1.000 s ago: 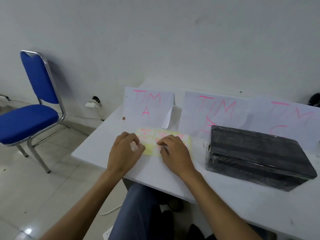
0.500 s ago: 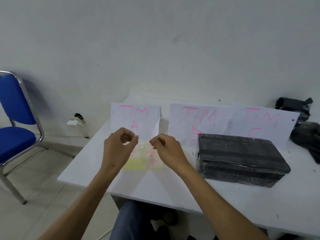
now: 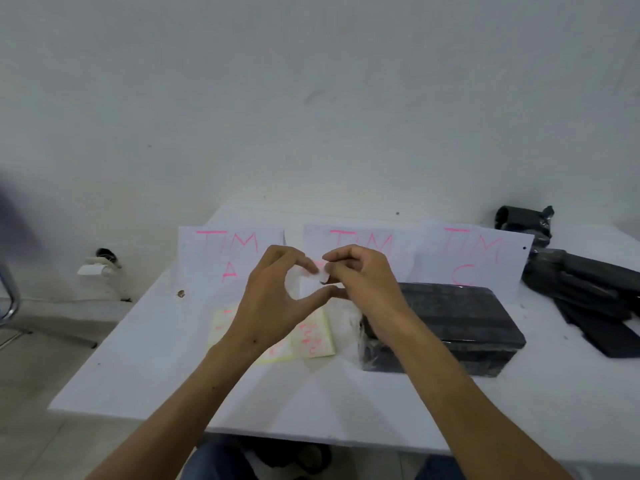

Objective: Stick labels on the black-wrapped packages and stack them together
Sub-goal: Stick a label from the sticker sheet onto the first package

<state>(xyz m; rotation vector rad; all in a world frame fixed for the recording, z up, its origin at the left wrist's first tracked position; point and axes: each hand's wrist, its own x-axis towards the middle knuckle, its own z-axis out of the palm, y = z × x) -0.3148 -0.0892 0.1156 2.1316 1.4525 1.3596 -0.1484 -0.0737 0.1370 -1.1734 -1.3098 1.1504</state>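
Both hands are raised above the white table [image 3: 145,372]. My left hand [image 3: 273,299] and my right hand [image 3: 363,282] meet fingertip to fingertip, pinching a small white label [image 3: 317,277] with pink writing between them. Beneath them lies the yellow label sheet [image 3: 313,336] with pink marks, partly hidden by my left wrist. A black-wrapped package [image 3: 460,323] lies flat on the table just right of my right hand.
Three white paper signs stand at the table's back: "TIM A" [image 3: 225,251], a middle sign [image 3: 367,240] and "TIM C" [image 3: 474,258]. More black wrapped items [image 3: 588,282] lie at the far right. A wall socket [image 3: 100,265] sits low on the left wall.
Both hands lifted from the label sheet with a small label pinched between them. The view swung right, so the blue chair left the frame and more black items came into view.
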